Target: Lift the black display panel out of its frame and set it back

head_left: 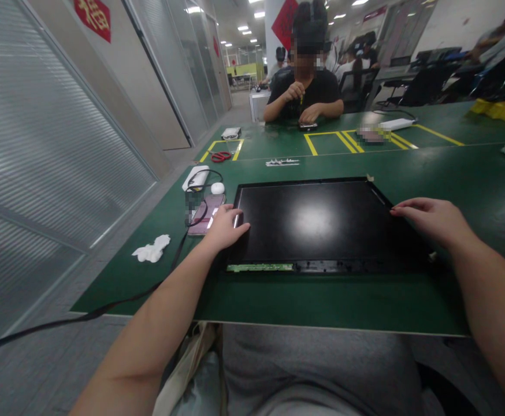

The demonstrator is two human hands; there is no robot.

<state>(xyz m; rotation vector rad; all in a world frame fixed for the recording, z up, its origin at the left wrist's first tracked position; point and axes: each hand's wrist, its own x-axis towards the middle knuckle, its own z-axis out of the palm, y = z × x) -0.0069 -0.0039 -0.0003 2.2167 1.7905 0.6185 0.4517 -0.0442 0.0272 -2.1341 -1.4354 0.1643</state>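
Observation:
A black display panel lies flat before me with its screen up, a blurred light reflected in the middle. Along its near edge runs a strip with a green circuit board at the left. My left hand grips the panel's left edge, thumb over the screen side and fingers at the rim. At the opposite edge my right hand has thumb and fingers pinched on the frame. A small light-coloured tab sticks up at the far right corner, and another bit shows at the near right corner.
Left of the panel lie a pinkish phone, a white case, a white power bank, a black cable and crumpled tissue. Beyond are red scissors and small metal parts. A person sits opposite, handling a small device.

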